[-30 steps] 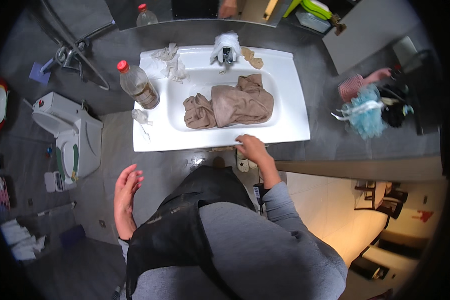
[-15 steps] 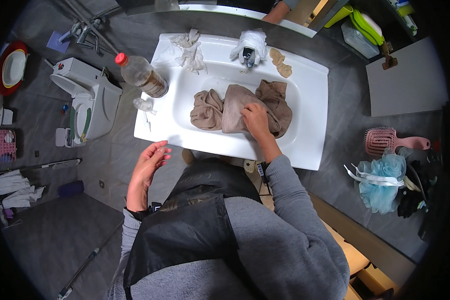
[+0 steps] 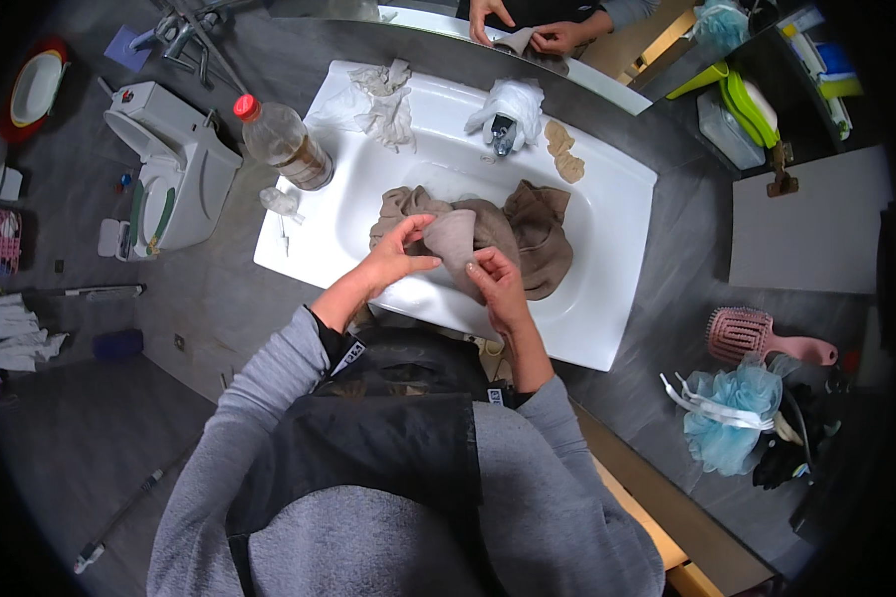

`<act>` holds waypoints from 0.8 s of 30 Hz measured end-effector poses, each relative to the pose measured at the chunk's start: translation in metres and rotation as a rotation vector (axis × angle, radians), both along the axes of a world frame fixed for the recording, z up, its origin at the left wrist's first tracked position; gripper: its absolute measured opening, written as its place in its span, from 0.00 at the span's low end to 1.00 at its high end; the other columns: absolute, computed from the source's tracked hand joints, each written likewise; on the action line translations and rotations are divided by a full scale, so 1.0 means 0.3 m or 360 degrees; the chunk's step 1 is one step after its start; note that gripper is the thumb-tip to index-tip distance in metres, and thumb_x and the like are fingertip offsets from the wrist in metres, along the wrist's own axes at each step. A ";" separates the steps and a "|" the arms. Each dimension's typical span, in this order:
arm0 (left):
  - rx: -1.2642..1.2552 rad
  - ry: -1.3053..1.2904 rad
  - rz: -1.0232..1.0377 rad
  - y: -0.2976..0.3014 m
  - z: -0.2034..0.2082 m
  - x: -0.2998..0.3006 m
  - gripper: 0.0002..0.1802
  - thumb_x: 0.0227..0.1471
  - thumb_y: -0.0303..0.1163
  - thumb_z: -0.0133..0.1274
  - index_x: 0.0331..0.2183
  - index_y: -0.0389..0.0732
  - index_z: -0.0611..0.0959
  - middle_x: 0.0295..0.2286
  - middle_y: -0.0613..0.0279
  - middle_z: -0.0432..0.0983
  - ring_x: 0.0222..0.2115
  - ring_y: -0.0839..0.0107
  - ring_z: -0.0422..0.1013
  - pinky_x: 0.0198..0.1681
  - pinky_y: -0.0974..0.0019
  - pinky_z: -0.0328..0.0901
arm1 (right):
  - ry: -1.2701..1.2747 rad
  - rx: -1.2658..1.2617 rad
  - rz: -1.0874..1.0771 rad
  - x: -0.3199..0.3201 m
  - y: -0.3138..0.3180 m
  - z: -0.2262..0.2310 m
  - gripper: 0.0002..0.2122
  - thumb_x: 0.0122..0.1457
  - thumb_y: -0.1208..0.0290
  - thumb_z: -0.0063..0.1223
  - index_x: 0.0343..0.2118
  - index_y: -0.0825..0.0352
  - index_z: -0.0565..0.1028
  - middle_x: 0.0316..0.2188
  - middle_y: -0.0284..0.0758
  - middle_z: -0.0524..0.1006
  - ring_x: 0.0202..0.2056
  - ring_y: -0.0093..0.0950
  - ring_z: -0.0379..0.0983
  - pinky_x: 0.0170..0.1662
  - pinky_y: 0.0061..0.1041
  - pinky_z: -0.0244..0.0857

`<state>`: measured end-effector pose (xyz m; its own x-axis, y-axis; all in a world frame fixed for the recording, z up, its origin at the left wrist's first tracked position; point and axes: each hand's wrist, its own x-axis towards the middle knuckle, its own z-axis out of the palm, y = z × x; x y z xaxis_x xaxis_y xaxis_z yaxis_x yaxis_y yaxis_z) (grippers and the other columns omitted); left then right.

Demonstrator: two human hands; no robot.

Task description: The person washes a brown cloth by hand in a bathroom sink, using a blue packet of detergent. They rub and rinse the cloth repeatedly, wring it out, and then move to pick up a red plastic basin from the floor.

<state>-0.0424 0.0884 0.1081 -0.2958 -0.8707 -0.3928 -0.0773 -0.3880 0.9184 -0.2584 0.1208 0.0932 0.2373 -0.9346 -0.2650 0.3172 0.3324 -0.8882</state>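
Brown-beige crumpled cloth [image 3: 513,234] lay in the basin of the white rectangular ceramic sink [image 3: 607,298], one fold lifted near its front edge. Left hand [image 3: 393,257] and right hand [image 3: 496,286] each pinched that raised fold. Red-capped plastic bottle [image 3: 284,144] stood at the sink's left rim.

Location: a home bathroom. A white washbasin [image 3: 607,328] is set into a grey counter [image 3: 697,328] below a wall mirror [image 3: 567,30]. A white toilet [image 3: 169,169] stands on the grey floor to the basin's left. At the counter's right end — a pink hairbrush [image 3: 757,336] and a blue bath sponge [image 3: 737,418].
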 end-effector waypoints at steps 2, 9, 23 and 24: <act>0.0099 0.0096 -0.0064 -0.012 -0.010 0.019 0.27 0.41 0.27 0.64 0.46 0.41 0.75 0.42 0.67 0.71 0.42 0.76 0.64 0.47 0.72 0.60 | -0.0020 0.0094 0.0005 -0.017 0.020 -0.015 0.05 0.58 0.78 0.51 0.37 0.64 0.72 0.29 0.24 0.73 0.30 0.12 0.65 0.34 0.12 0.58; 0.0228 0.0247 -0.0095 0.050 -0.005 0.056 0.16 0.46 0.32 0.50 0.40 0.39 0.79 0.34 0.69 0.72 0.38 0.79 0.64 0.45 0.72 0.58 | 0.0509 0.0134 0.0525 -0.061 -0.059 0.006 0.12 0.60 0.76 0.45 0.47 0.63 0.69 0.30 0.27 0.74 0.29 0.16 0.68 0.32 0.17 0.64; 0.0326 0.0563 0.0555 0.133 0.070 0.220 0.09 0.54 0.35 0.46 0.36 0.42 0.74 0.36 0.70 0.72 0.36 0.79 0.68 0.41 0.75 0.64 | 0.0312 -0.0396 0.0903 0.108 -0.332 0.005 0.07 0.56 0.69 0.52 0.31 0.67 0.72 0.42 0.33 0.75 0.48 0.24 0.67 0.52 0.24 0.57; 0.0332 0.0413 0.0522 0.144 0.051 0.227 0.09 0.55 0.36 0.46 0.36 0.42 0.74 0.34 0.70 0.72 0.35 0.79 0.68 0.41 0.74 0.63 | 0.0292 -0.0344 0.0868 0.107 -0.338 -0.011 0.07 0.58 0.67 0.50 0.30 0.66 0.72 0.37 0.30 0.73 0.42 0.20 0.65 0.47 0.21 0.57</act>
<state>0.0257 0.1315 0.1233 -0.1300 -0.8448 -0.5190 0.3024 -0.5323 0.7907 -0.2263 0.0194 0.0900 0.6649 -0.7285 -0.1649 -0.0121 0.2102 -0.9776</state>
